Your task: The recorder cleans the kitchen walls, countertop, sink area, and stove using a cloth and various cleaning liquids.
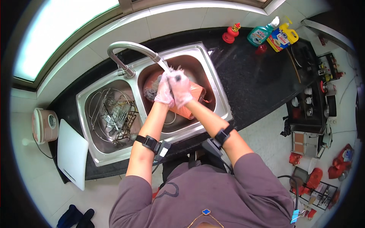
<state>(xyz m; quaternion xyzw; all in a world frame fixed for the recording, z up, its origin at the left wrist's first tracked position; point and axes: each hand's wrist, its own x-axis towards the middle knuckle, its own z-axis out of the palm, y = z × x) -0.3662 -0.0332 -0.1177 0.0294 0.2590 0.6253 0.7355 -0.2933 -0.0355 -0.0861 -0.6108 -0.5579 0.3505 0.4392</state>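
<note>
Both hands wear clear plastic gloves and meet under the stream from a curved steel faucet (134, 48), over the right sink basin (209, 105). My left hand (164, 89) is pressed against my right hand (180, 85). A small dark thing shows at the right hand's fingers; whether either hand grips it, I cannot tell. Below the hands lies an orange perforated plastic basket (196, 92) in the basin. A grey wire scouring pad (150, 94) is just left of my left hand. Wire racks (119, 114) and metal pieces fill the left basin.
On the black counter (251, 82) stand a red bottle (231, 33), a green spray bottle (261, 34) and a yellow jug (282, 37). A white cutting board (72, 151) leans at the left edge, near a pink rice cooker (45, 125). Wooden chopsticks (294, 64) lie at the right.
</note>
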